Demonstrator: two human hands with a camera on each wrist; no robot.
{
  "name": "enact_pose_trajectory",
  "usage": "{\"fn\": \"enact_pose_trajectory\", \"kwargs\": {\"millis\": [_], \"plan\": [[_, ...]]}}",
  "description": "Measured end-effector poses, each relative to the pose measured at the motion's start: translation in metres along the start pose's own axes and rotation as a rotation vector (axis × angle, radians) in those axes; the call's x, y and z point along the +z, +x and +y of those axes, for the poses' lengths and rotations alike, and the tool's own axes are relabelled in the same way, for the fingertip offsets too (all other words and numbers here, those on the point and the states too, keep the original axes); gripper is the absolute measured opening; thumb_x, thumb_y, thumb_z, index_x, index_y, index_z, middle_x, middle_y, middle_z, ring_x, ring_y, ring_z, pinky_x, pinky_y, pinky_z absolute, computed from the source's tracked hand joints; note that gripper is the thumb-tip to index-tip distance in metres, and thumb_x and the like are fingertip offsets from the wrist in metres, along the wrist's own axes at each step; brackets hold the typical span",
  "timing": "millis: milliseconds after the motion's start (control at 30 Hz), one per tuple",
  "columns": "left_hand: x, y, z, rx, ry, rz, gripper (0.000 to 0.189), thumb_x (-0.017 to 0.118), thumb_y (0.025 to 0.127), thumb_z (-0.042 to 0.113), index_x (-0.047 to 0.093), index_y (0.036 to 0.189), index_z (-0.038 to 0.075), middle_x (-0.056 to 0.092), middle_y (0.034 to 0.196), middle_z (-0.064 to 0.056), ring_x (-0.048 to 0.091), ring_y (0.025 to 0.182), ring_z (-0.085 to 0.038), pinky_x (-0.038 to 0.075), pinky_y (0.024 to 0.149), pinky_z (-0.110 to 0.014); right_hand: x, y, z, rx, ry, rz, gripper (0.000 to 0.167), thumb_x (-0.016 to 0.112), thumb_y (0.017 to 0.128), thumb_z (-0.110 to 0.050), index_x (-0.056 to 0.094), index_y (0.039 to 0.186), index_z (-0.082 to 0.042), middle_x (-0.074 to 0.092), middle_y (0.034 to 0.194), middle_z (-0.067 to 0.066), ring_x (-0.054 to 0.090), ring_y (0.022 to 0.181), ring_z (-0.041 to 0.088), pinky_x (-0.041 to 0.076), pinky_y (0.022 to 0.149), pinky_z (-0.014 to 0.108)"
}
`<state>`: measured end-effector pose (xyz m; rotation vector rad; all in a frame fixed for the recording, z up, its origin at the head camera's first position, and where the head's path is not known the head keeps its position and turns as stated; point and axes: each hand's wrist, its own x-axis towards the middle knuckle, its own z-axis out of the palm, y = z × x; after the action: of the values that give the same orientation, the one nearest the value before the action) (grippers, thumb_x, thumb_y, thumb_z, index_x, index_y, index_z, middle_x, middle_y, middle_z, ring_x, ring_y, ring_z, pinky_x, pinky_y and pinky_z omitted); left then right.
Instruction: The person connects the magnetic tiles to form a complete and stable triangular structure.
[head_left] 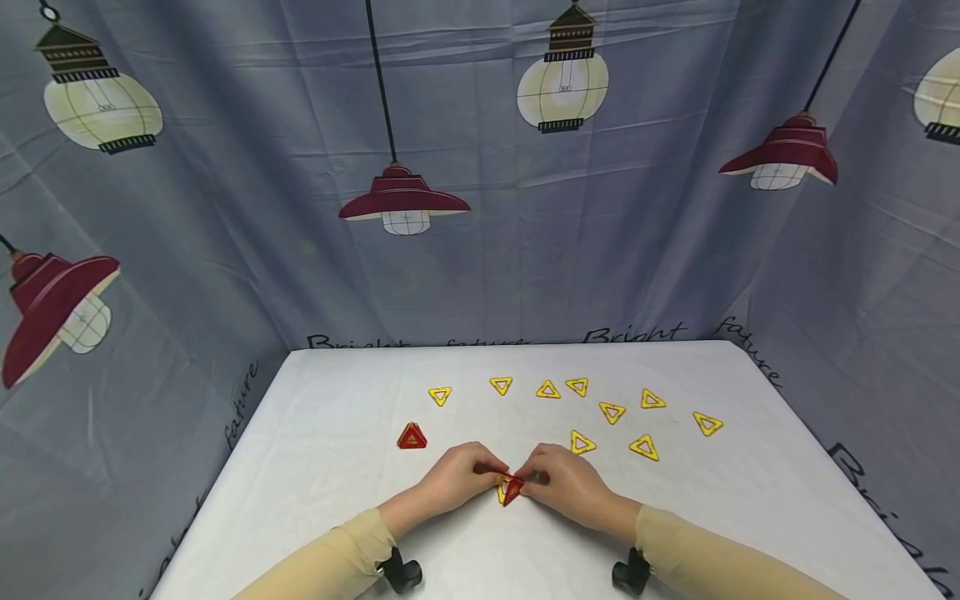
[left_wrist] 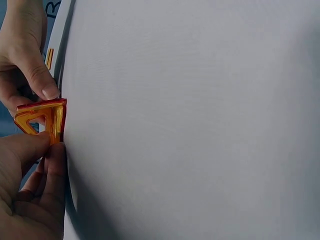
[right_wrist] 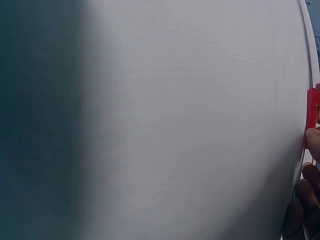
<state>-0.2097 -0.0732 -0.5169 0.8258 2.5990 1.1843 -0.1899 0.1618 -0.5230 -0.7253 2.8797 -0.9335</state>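
In the head view, my left hand (head_left: 459,478) and right hand (head_left: 568,490) meet at the middle front of the white table. Between them is a small group of translucent triangle frames, with a red triangle piece (head_left: 513,490) and a yellow one (head_left: 501,494) showing. The left wrist view has my left thumb and fingers pinching the orange-yellow triangle (left_wrist: 52,122), whose edges look red. There my right thumb lies at its upper red edge. From the right wrist, only part of a red piece (right_wrist: 311,112) appears, gripped by my right fingertips at the frame's edge.
A red triangle piece (head_left: 412,437) lies left of the hands. Several yellow triangle frames (head_left: 612,412) are scattered flat over the back and right of the white table (head_left: 337,467). A grey curtain (head_left: 480,283) printed with lamps hangs behind and beside the table.
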Motion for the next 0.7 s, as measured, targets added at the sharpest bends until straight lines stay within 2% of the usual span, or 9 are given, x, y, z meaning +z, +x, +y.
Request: {"fn": "enact_pose_trajectory", "kwargs": {"millis": [367, 567, 700], "plan": [[0.0048, 0.0044, -0.0003, 0.011, -0.002, -0.007, 0.014, 0.077, 0.093, 0.013, 0.082, 0.105, 0.014, 0.072, 0.098, 0.003, 0.061, 0.089, 0.000, 0.051, 0.079, -0.023, -0.0033, -0.0027, 0.0027, -0.012, -0.028, 0.002, 0.018, 0.085, 0.085, -0.024, 0.084, 0.103, -0.022, 0.058, 0.089, -0.021, 0.052, 0.079, 0.002, 0.047, 0.067, 0.024], [0.0033, 0.0042, 0.0005, 0.003, -0.008, -0.017, 0.013, 0.077, 0.093, 0.013, 0.082, 0.105, 0.014, 0.070, 0.096, 0.008, 0.060, 0.088, 0.000, 0.051, 0.077, -0.022, -0.0047, -0.0016, 0.0017, -0.016, -0.024, -0.011, 0.017, 0.086, 0.085, -0.024, 0.084, 0.101, -0.020, 0.057, 0.089, -0.020, 0.051, 0.078, 0.002, 0.046, 0.067, 0.023], [-0.0006, 0.0041, 0.0031, -0.008, 0.019, -0.050, 0.017, 0.074, 0.094, 0.012, 0.081, 0.110, 0.014, 0.069, 0.099, 0.011, 0.060, 0.090, 0.001, 0.051, 0.079, -0.022, -0.0045, -0.0011, 0.0021, -0.020, -0.023, -0.020, 0.017, 0.085, 0.085, -0.025, 0.084, 0.100, -0.019, 0.057, 0.089, -0.020, 0.052, 0.079, 0.001, 0.046, 0.068, 0.024]]}}
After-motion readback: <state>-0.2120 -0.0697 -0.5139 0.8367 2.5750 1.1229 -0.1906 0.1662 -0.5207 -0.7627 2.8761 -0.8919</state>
